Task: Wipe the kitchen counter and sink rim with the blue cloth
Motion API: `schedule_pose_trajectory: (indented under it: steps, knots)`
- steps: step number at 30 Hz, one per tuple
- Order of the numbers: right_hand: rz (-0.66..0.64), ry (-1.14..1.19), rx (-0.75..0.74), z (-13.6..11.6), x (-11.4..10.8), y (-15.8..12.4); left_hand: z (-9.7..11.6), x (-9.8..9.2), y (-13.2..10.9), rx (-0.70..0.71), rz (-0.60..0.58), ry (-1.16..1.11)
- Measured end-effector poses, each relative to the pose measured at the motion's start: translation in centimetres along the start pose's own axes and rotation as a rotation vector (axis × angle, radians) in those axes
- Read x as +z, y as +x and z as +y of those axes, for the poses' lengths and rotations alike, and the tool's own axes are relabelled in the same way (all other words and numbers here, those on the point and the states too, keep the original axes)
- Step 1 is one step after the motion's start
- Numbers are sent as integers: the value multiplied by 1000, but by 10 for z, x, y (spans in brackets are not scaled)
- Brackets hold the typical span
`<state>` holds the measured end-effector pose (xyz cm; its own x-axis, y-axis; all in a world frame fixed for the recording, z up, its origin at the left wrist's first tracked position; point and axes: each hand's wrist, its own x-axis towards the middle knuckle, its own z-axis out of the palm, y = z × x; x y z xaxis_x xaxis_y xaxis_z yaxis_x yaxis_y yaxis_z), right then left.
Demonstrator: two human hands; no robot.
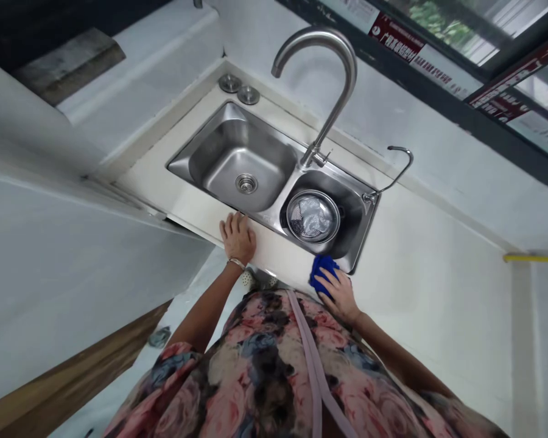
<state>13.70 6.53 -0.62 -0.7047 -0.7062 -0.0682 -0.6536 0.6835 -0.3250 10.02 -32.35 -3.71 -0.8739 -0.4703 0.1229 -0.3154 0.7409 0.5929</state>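
My left hand [238,238] lies on the pale countertop [278,252] at the front edge of the double steel sink [274,218], fingers spread and holding nothing. A blue cloth [323,272] is bunched under my right hand [340,292], whose fingers press it against the counter by the sink's front right corner. The left basin [242,161] shows bare steel and a drain. In the right basin sits a round metal strainer bowl [313,217] with crumpled, silvery-looking material inside.
A tall curved faucet [347,67] rises behind the sink, and a thin small tap [408,164] stands at its right. Two round metal drain covers [240,89] lie behind the left basin. A wall [95,261] borders the left side.
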Motion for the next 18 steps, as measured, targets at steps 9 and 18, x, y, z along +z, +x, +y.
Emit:
schedule_pose_trajectory:
  steps: [9, 18]
  knots:
    - [-92, 11, -290, -94, 32, 197, -9, 5, -4, -24, 134, -239]
    - [-49, 18, -280, -159, 31, 292, -79, -16, -70, -391, 479, -957]
